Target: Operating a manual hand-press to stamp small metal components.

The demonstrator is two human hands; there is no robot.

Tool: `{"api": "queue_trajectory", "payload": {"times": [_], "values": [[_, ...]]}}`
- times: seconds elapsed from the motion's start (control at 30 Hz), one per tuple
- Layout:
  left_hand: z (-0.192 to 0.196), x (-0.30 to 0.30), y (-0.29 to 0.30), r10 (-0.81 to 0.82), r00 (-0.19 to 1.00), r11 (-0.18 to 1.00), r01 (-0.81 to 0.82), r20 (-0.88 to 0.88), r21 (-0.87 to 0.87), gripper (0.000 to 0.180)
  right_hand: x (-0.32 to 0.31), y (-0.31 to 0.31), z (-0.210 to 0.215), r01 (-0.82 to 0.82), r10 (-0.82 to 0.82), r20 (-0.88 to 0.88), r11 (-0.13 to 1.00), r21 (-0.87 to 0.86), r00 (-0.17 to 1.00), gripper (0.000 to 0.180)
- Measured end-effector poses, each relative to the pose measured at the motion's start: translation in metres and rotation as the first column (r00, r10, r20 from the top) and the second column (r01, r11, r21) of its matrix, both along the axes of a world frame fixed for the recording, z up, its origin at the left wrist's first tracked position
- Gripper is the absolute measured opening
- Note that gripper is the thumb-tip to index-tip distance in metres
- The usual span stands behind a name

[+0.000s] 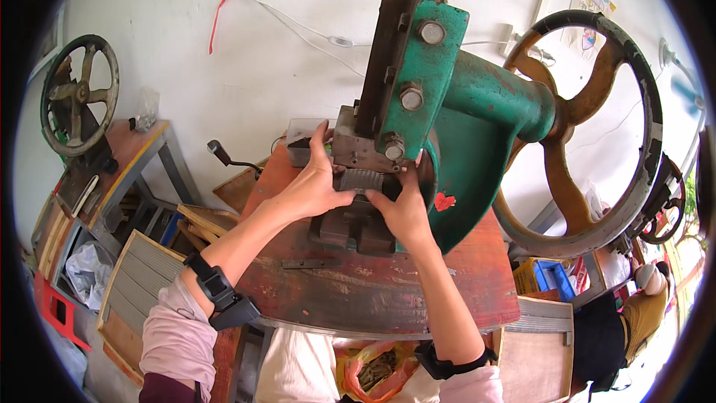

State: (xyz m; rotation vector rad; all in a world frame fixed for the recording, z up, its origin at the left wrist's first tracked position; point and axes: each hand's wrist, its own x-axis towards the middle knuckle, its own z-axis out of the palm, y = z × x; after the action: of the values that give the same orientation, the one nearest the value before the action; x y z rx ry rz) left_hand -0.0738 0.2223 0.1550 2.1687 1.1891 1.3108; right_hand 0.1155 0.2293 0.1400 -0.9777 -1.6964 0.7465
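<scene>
One green press [455, 104], two hands, three handwheels, perhaps a fourth at right, two wrist straps

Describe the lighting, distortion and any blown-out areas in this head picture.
Head view: even daylight, soft shadows; strong fisheye bends the flywheel and table edges, with a black rim at the corners; the far right edge is washed out; both hands, left and right, at the green press are sharp.

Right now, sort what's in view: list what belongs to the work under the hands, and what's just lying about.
In use:
- left hand and right hand, both on the small ribbed grey metal piece
- green cast-iron press
- dark metal die block
- worn red bench top

Lying about:
- orange bag of scraps
- blue and yellow crates
- small handwheel machine
- stacked ribbed boards
</scene>
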Motion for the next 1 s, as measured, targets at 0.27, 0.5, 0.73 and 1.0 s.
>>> {"api": "queue_trajectory", "payload": {"times": [0.27,0.5,0.73,1.0], "values": [[-0.007,-0.012,-0.015,0.315,0.924,0.945,-0.286,-0.216,0.157,0.083,0.001,0.016,0.002,0.175,-0.21,0.209,0.969,0.172,0.955,0.078],[-0.066,-0.042,-0.1,0.11,0.865,0.967,-0.207,-0.49,-0.148,0.041,0.0,0.011,-0.001,0.191,-0.237,0.19,0.954,0.23,0.953,0.076],[-0.082,-0.049,-0.103,0.023,0.834,0.999,0.008,-0.551,0.053,0.023,0.0,0.007,0.004,0.191,-0.223,0.193,0.966,0.173,0.955,0.077],[-0.05,-0.043,-0.122,0.067,0.828,0.985,0.035,-0.556,0.171,0.022,-0.002,0.003,0.003,0.256,-0.309,0.2,0.933,0.251,0.93,0.072]]}}
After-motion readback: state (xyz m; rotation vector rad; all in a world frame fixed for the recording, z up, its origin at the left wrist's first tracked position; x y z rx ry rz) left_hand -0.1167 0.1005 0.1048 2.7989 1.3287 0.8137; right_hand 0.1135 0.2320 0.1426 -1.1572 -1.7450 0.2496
